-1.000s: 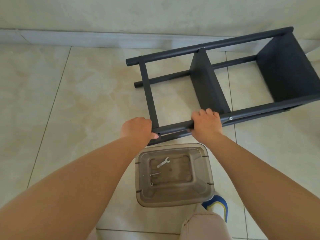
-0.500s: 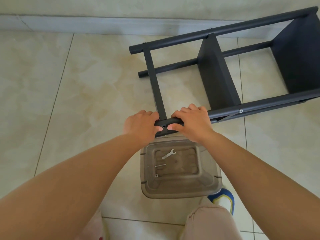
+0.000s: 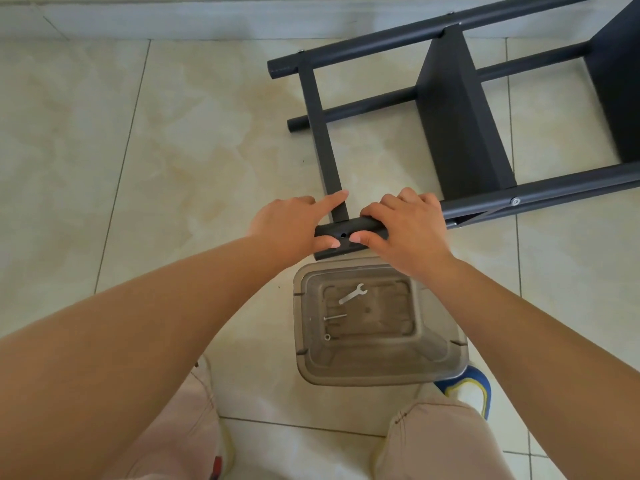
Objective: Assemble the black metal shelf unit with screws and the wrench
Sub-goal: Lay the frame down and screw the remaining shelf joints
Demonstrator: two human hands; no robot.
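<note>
The black metal shelf unit (image 3: 460,126) lies on its side on the tiled floor, with two shelf panels fixed between its tubes. My left hand (image 3: 291,223) holds the near tube's end (image 3: 346,227), thumb on the tube's front and index finger stretched out along the flat crossbar (image 3: 320,133). My right hand (image 3: 405,230) grips the same tube just to the right, fingers curled over it. An open screw hole (image 3: 343,234) shows between my two thumbs. A small silver wrench (image 3: 353,293), one screw (image 3: 335,317) and a washer (image 3: 327,337) lie in a clear plastic bin (image 3: 381,370).
The bin stands on the floor right below the tube end, between my knees. A blue and yellow shoe (image 3: 467,389) shows at its right corner. A fitted screw head (image 3: 515,201) sits on the near tube by the shelf panel. The wall's baseboard (image 3: 173,22) runs along the top.
My right hand has slid left along the near tube, from beside the shelf panel to close by my left hand. My left index finger has stretched out onto the crossbar.
</note>
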